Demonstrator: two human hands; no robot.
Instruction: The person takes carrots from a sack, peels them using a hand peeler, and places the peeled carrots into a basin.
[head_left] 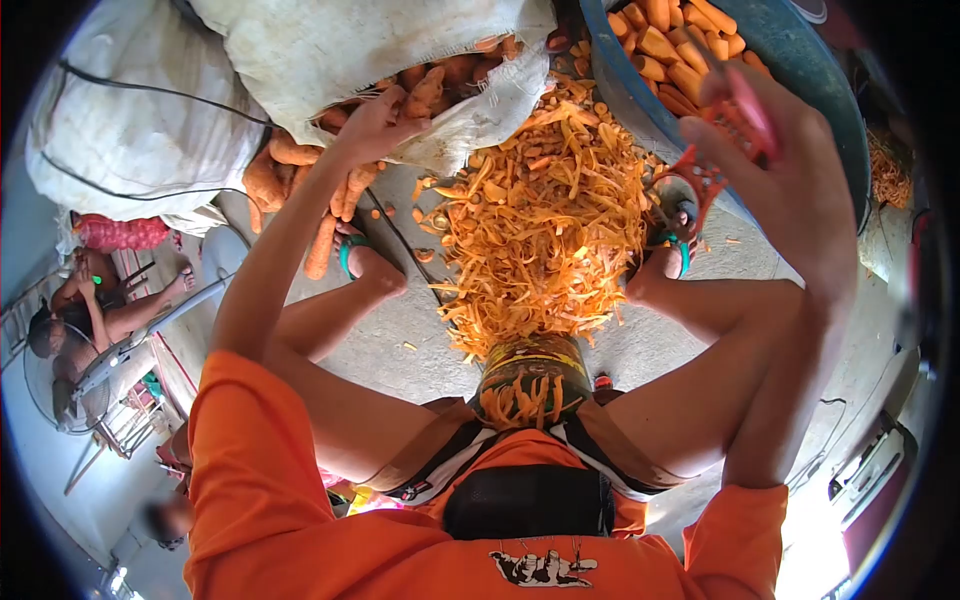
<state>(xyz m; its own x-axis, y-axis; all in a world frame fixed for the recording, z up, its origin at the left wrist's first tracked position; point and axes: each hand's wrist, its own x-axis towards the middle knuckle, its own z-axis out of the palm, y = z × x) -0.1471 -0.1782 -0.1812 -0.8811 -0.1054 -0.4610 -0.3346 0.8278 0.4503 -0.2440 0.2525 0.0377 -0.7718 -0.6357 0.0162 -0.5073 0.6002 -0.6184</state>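
My left hand (pixel 378 130) is at the mouth of a white woven sack (pixel 370 45), its fingers apart, close to an unpeeled carrot (pixel 426 95). Whether its fingertips touch the carrot is hard to see. Raised on the right, my right hand (pixel 790 175) is closed around a pink-handled tool (pixel 752 112) with a thin blade, blurred, possibly a knife or peeler. Below that hand shows a red-orange piece with holes (pixel 700 180). A blue tub (pixel 835 95) of peeled carrots (pixel 685 50) lies behind the right hand.
Orange peelings (pixel 545 230) are heaped between my feet, reaching a container (pixel 532 355) between my thighs. Loose unpeeled carrots (pixel 322 245) lie by my left foot. A second white sack (pixel 140 110) stands at left. Beyond are a fan (pixel 85 380) and a seated person (pixel 90 320).
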